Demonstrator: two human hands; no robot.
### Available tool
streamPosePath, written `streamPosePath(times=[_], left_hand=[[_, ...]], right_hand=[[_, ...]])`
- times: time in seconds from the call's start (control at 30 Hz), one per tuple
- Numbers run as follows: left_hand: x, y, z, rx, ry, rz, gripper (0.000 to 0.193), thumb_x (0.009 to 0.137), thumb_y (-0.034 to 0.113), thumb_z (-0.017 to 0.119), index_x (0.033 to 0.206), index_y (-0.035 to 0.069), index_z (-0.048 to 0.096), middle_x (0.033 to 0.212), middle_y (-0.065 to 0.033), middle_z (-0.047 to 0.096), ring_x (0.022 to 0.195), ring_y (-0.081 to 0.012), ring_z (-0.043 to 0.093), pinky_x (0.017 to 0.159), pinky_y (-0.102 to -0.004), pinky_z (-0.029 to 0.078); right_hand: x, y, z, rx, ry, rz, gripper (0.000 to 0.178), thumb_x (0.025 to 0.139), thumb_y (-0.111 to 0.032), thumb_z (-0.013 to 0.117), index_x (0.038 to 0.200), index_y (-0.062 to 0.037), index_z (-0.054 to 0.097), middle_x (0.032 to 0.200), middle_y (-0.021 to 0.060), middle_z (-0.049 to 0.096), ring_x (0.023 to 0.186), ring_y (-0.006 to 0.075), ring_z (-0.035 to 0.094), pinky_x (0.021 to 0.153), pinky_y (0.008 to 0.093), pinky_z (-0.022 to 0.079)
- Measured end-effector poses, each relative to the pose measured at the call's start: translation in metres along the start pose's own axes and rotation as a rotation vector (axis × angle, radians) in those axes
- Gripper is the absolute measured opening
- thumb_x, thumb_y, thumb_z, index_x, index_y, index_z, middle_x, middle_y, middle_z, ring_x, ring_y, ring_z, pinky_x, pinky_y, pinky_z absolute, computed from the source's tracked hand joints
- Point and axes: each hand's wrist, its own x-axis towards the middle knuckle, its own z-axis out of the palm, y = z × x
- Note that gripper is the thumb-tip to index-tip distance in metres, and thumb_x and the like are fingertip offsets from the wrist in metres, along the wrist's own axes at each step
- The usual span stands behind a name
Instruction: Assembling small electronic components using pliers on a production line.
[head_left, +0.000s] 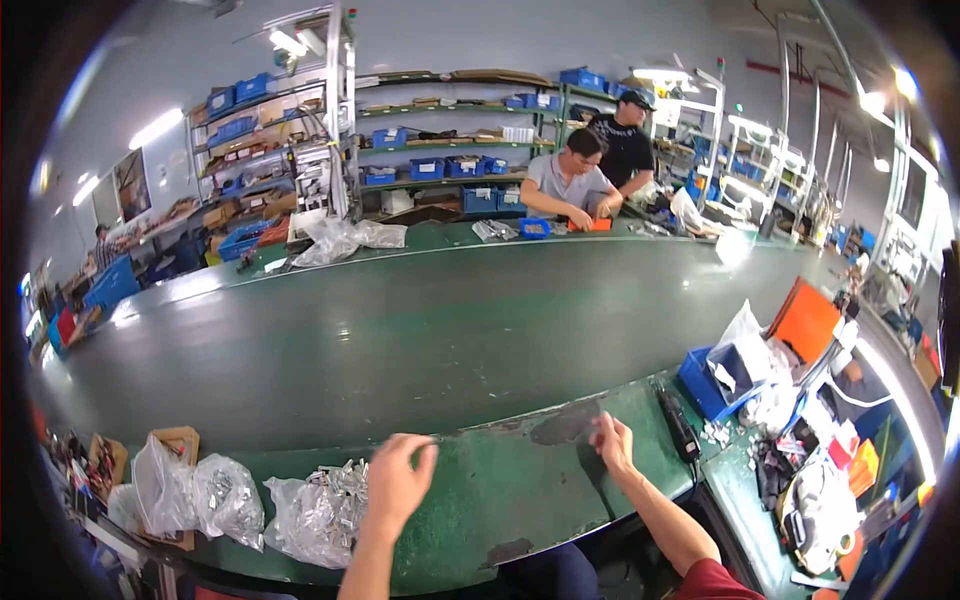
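As far as can be judged from this view, looks like an early stage or a pause between two rounds of handling: see a bag (pixel 293 518) on the tabletop (pixel 480 490), just left of the left hand, with metal parts (pixel 346 488) heaped in it. Can count the setting of parts within reach as done; would guess at most of the heap being left to handle, judging by the bulk in the bag. Cannot make out any piece being put together between the hands.

Beside the parts, find the left hand (pixel 400 475) raised, with thumb well apart from fingers and nothing visible in its grasp. Cannot tell whether touching the bag's edge or only overlapping it in view. Farther right, see the right hand (pixel 612 443) lifted over the tabletop, with fingers bent and slightly blurred; cannot tell whether pinched together, or whether holding something small.

Just beyond the right hand, notice a black tool (pixel 680 425), with a blue bin (pixel 706 388) farther back. On the other side, note another bag (pixel 228 495) and a brown tray (pixel 182 440). Past the tabletop, see a wide belt (pixel 400 330), then a co-worker in grey (pixel 568 185) with hands at an orange thing (pixel 592 226).
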Motion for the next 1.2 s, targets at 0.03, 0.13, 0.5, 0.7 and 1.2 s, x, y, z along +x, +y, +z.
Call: streamPosePath(times=[0.03, 0.13, 0.5, 0.7, 1.2], left_hand=[[0.007, 0.013, 0.023, -0.069, -0.031, 0.016, 0.014, 0.091, 0.017, 0.072, 0.099, 0.006, 0.072, 0.094, -0.0119, 0.071, 0.085, -0.0287, 0.07, 0.075, -0.0371, 0.054], [0.03, 0.034, 0.115, -0.262, -0.183, -0.167, 0.018, 0.095, 0.022, 0.07, 0.101, 0.006, 0.072, 0.082, -0.0092, 0.07, 0.07, -0.0201, 0.067, 0.069, -0.0306, 0.052], [0.015, 0.01, 0.214, -0.193, -0.002, -0.286, 0.008, 0.097, 0.003, 0.063, 0.102, 0.002, 0.07, 0.076, -0.0037, 0.067, 0.059, -0.0039, 0.052, 0.054, -0.021, 0.042], [0.007, 0.013, 0.223, -0.239, -0.066, -0.316, 0.005, 0.094, 0.001, 0.065, 0.097, 0.0, 0.069, 0.059, 0.0028, 0.054, 0.051, -0.0002, 0.044, 0.047, -0.0198, 0.034], [-0.022, 0.084, 0.165, -0.426, -0.534, 0.344, 0.015, 0.08, 0.009, 0.079, 0.093, 0.011, 0.071, 0.074, -0.0022, 0.069, 0.055, -0.0156, 0.064, 0.05, -0.0297, 0.051]], right_hand=[[0.006, -0.006, 0.012, -0.011, -0.082, -0.029, 0.044, 0.106, -0.042, 0.05, 0.095, -0.0023, 0.067, 0.063, 0.0013, 0.059, 0.055, 0.0076, 0.049, 0.051, 0.0245, 0.037], [0.03, -0.015, 0.052, -0.153, -0.253, -0.198, 0.043, 0.107, -0.039, 0.047, 0.096, -0.0024, 0.067, 0.061, 0.0048, 0.058, 0.055, 0.0136, 0.052, 0.053, 0.03, 0.041], [0.058, -0.019, 0.065, 0.13, -0.211, -0.036, 0.05, 0.108, -0.045, 0.035, 0.084, -0.0052, 0.051, 0.061, -0.0026, 0.042, 0.053, 0.0063, 0.032, 0.049, 0.0254, 0.026], [0.057, 0.004, 0.051, 0.282, -0.314, -0.011, 0.036, 0.11, -0.034, 0.038, 0.093, -0.0054, 0.05, 0.066, -0.0026, 0.041, 0.057, 0.0063, 0.034, 0.052, 0.0243, 0.029], [0.053, -0.007, 0.079, 0.052, -0.382, -0.202, 0.035, 0.106, -0.033, 0.049, 0.091, -0.0028, 0.055, 0.067, 0.0009, 0.047, 0.064, 0.0115, 0.043, 0.06, 0.0312, 0.039]])
